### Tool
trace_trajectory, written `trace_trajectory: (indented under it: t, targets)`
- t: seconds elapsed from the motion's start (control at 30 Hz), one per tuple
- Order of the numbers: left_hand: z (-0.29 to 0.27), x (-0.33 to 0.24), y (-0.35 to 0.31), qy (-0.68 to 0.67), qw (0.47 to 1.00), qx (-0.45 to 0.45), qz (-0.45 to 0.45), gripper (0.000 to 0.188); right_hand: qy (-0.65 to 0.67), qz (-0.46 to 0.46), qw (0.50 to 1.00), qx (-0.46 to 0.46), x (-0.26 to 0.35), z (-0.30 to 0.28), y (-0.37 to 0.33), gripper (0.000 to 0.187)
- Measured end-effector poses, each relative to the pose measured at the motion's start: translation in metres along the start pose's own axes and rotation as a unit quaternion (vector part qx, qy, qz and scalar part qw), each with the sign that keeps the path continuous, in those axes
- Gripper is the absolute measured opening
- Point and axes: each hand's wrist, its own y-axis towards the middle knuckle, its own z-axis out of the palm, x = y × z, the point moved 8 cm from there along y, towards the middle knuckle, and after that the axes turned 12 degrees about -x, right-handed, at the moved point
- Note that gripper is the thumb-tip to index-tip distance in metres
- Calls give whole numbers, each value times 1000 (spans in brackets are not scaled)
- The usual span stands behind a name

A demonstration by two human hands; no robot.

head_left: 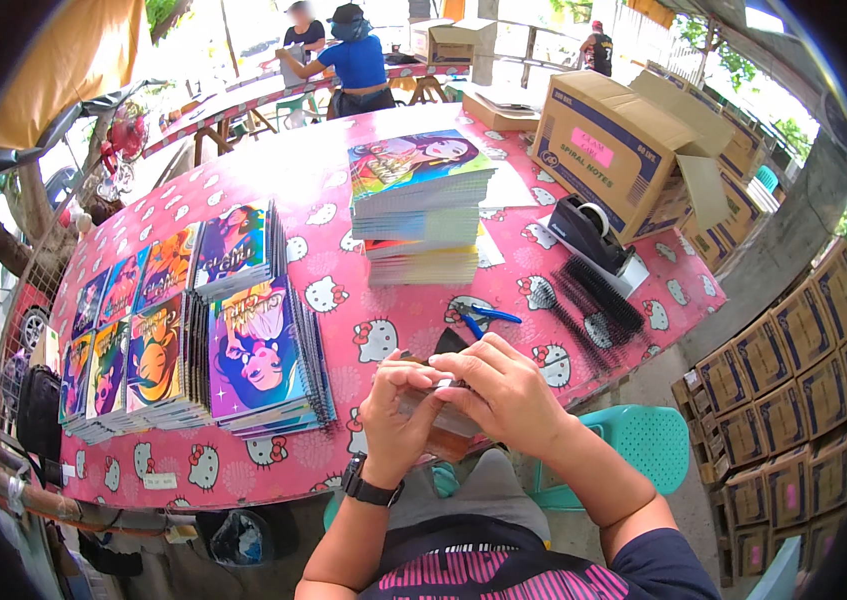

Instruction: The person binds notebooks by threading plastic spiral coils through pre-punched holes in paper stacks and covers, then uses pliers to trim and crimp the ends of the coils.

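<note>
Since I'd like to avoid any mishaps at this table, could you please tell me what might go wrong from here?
The loose black coils lie in a heap near the table edge, so they could tangle or be swept off. The tall stack of printed sheets is unevenly piled and might slide if bumped. The blue-handled pliers lie just beyond the hands and could be knocked.

Bright daylight poured in from twelve o'clock, bleaching the background white. Glare whitened the pink tablecloth (343, 325) between ten and eleven. The left hand (396, 412) and right hand (495, 385) were softly lit; shade gathered at seven. Fisheye distortion bowed the cartons (788, 420) towards four, inside a black rim. Blur masked a distant head (300, 12) near eleven.
</note>
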Motion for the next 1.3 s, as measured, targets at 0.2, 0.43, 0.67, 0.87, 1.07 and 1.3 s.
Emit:
trace_trajectory:
  t: [0.2, 0.43, 0.67, 0.87, 1.07, 1.3]
  targets:
    - [11, 1, 2, 11, 998, 49, -27, 47, 9, 30, 999, 14, -5, 5, -12, 39]
    - [-26, -52, 49, 190, 957, 40, 214, 38, 51, 83, 982, -164, -24, -54, 12, 50]
    - [-220, 3, 52, 265, 895, -358, 7, 22, 118, 264, 951, -110, -132, -36, -9, 22]
    - [-252, 51, 25, 487, 832, -253, -74, 19, -4, 237, 956, -174, -210, -24, 32, 22]
    - [-254, 52, 19, 473, 835, -280, -17, 22, -33, 352, 892, -281, -344, -3, 103, 44]
    - [-261, 53, 17, 477, 831, -286, -21, 27, -9, 477, 869, -132, -362, 15, 111, 45]
